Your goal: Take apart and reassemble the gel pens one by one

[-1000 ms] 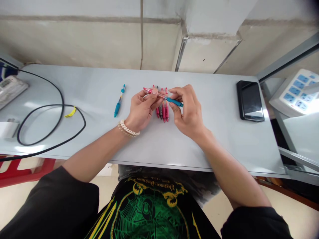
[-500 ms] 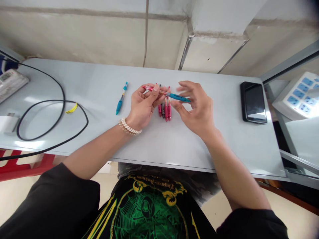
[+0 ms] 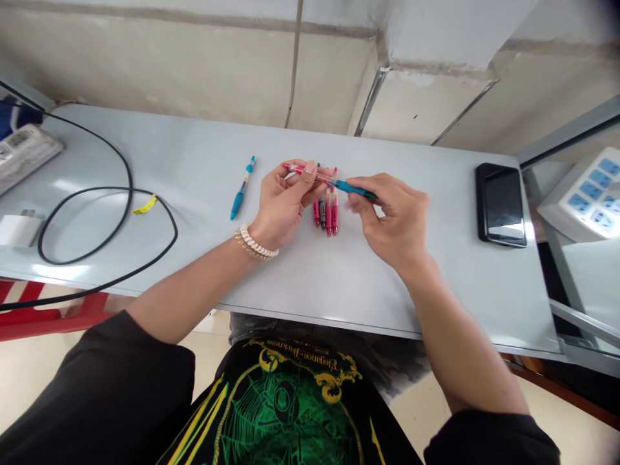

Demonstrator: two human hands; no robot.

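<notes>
My left hand (image 3: 285,203) and my right hand (image 3: 394,216) hold one pen (image 3: 329,180) between them above the grey table (image 3: 310,271). The pen has a clear pink barrel, pinched in the left fingers, and a teal grip section, pinched in the right fingers. Under the hands lies a row of several pink and dark pens (image 3: 327,213), side by side. A teal pen (image 3: 242,188) lies alone to the left of my left hand. A beaded bracelet sits on my left wrist.
A black phone (image 3: 500,205) lies face up at the right of the table. A black cable (image 3: 109,219) loops across the left side, with a white power strip (image 3: 26,152) and a white adapter (image 3: 17,229). Another power strip (image 3: 586,194) sits beyond the right edge.
My right hand, open half a second ago, has closed its fingers on the teal end of the pen again. The view has shifted slightly left and down.
</notes>
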